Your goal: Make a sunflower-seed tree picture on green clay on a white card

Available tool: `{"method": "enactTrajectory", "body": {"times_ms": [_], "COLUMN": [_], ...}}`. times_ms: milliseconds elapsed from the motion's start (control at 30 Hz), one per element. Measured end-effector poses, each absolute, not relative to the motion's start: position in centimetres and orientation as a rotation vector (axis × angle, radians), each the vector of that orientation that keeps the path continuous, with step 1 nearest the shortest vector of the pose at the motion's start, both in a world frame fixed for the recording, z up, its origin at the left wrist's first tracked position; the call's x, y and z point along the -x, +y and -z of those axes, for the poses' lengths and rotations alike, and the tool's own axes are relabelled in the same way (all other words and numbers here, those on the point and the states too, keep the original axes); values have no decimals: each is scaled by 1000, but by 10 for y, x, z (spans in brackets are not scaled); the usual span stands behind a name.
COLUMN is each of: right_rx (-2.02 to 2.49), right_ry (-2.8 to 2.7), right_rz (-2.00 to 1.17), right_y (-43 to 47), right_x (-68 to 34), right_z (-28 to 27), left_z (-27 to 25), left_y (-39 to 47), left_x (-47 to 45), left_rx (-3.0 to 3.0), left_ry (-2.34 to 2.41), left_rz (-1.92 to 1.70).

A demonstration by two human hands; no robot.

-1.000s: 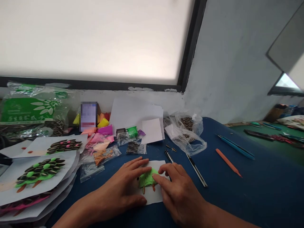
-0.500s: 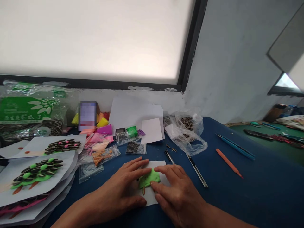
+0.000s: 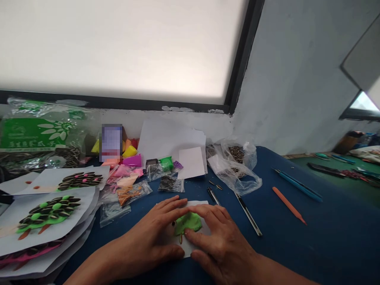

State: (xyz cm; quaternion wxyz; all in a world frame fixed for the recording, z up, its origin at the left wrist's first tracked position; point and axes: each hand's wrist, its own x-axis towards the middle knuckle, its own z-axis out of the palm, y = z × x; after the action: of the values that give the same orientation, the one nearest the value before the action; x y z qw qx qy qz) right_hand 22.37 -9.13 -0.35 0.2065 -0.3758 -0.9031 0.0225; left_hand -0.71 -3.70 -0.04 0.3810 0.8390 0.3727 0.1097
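Note:
On a small white card (image 3: pixel 187 249) lies a flattened patch of light green clay (image 3: pixel 190 224), with a thin brown piece (image 3: pixel 181 238) under its lower edge and a small black dot at its left. My left hand (image 3: pixel 154 229) rests on the card's left side, fingers stretched over the top edge of the clay and thumb low on the paper. From the right, my right hand (image 3: pixel 218 237) touches the clay with a fingertip at its lower edge, while its other fingers arch over the top. Both hands are open and grip nothing.
Stacked cards with sunflower-seed hedgehogs (image 3: pixel 50 213) lie at the left. Bags of coloured clay (image 3: pixel 127 174), white paper (image 3: pixel 166 138) and a plastic bag of seeds (image 3: pixel 237 166) line the back. A craft knife (image 3: pixel 248 215), an orange tool (image 3: pixel 289 206) and blue tweezers (image 3: pixel 297 185) lie to the right.
My right index fingertip has shifted slightly left along the clay's lower edge, and its upper fingers reach closer to my left hand. The view has moved a little.

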Motion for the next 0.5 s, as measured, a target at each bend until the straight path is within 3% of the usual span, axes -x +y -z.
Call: {"method": "enactTrajectory", "body": {"times_ms": [500], "right_rx": [1090], "right_ry": [-2259], "right_rz": [-45], "right_y": [-91], "right_x": [-225], "right_z": [8], "left_z": [1], "left_y": [-39], "left_x": [6], "left_rx": [-2102], "left_ry": [1036], "left_rz": [-270]}}
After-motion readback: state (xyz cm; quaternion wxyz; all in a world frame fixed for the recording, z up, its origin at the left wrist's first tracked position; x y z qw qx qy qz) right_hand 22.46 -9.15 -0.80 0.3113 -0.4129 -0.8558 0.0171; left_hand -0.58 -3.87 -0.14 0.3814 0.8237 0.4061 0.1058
